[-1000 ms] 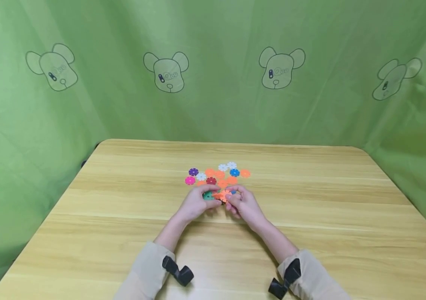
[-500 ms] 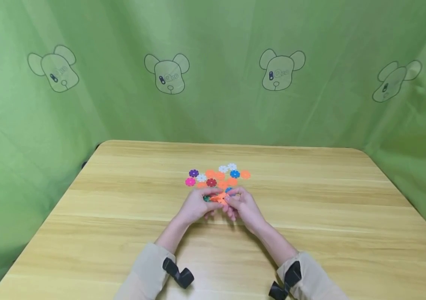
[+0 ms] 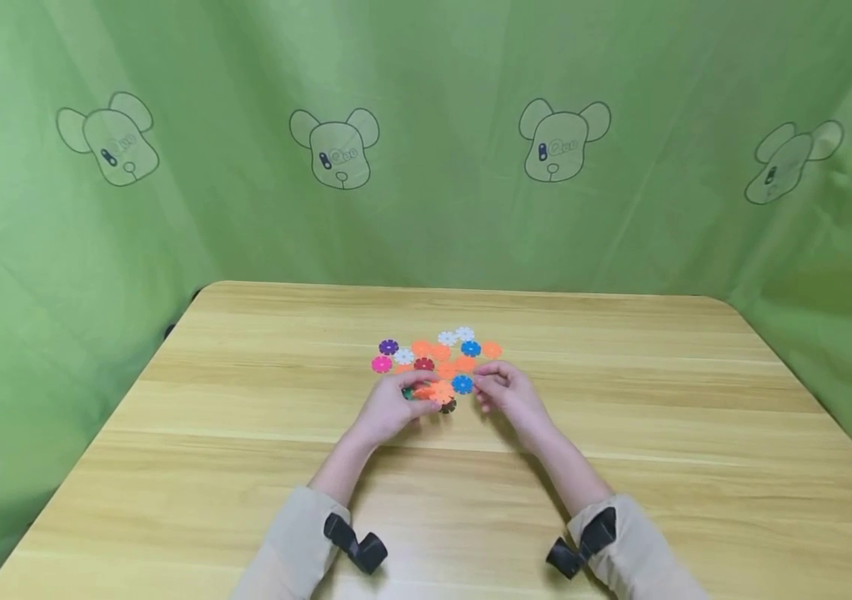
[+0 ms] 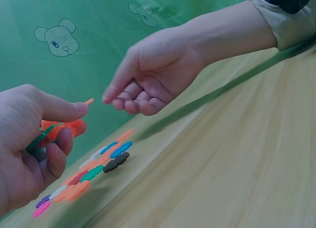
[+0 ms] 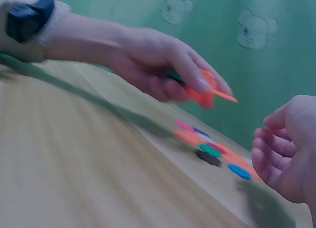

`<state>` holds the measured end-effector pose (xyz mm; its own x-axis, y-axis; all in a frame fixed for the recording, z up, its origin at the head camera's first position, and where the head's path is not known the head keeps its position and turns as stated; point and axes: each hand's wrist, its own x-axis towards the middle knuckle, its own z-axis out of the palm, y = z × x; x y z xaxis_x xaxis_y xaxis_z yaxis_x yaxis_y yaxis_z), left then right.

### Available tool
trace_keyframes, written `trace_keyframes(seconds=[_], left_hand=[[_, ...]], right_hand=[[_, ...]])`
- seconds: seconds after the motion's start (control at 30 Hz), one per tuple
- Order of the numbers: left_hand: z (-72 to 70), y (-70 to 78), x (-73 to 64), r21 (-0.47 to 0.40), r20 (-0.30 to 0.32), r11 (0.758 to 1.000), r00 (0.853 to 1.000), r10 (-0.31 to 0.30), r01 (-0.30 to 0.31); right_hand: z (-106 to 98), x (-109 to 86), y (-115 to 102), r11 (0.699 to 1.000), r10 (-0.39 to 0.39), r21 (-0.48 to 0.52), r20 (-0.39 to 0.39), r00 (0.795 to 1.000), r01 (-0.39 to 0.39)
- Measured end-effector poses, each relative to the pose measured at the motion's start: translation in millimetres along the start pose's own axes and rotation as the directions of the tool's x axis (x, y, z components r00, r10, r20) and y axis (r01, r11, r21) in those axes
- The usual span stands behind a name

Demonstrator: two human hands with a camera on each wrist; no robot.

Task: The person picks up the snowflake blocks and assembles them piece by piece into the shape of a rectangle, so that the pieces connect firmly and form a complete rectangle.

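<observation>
My left hand grips a small joined cluster of plastic snowflake discs between thumb and fingers. An orange snowflake disc juts out past the thumb, and a green snowflake disc sits by the palm in the left wrist view. To the right, apart from the cluster, my right hand hovers over the table with loosely bent fingers and nothing in them. Nearest to it lies a blue snowflake disc. Beneath the held cluster, a black snowflake disc rests on the table.
Beyond the hands, loose snowflake discs lie close together: a purple disc, a pink disc, a dark red disc, several orange ones and some white ones. A green curtain hangs behind the wooden table.
My right hand was touching the orange disc alongside the left; it has let go and drawn away to the right. The left hand keeps the cluster in nearly the same place.
</observation>
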<state>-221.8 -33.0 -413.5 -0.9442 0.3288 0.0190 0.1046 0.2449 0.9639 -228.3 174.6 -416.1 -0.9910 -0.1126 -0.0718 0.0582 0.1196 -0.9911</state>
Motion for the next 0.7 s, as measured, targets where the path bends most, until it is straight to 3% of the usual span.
trace_keyframes(seconds=[0.13, 0.27, 0.47, 0.7], left_hand=[[-2.1, -2.4, 1.2, -0.002, -0.003, 1.000, 1.000, 0.014, -0.014], [-3.5, -5.1, 2.2, 0.001, 0.003, 1.000, 1.000, 0.029, -0.029], [-6.0, -5.0, 1.5, 0.013, 0.007, 1.000, 1.000, 0.027, -0.027], [-7.5, -2.8, 1.0, 0.017, -0.004, 0.999, 0.999, 0.041, -0.041]], right_hand=[[-12.2, 9.9, 4.5, 0.990, -0.010, -0.144, -0.061, 0.998, 0.001], [-17.1, 17.8, 9.3, 0.954, -0.043, -0.298, -0.038, 0.998, 0.030], [-11.6, 29.6, 16.9, 0.847, -0.132, -0.513, 0.048, 0.990, 0.138], [-1.6, 32.9, 17.8, 0.733, -0.211, -0.649, 0.067, 0.975, 0.203]])
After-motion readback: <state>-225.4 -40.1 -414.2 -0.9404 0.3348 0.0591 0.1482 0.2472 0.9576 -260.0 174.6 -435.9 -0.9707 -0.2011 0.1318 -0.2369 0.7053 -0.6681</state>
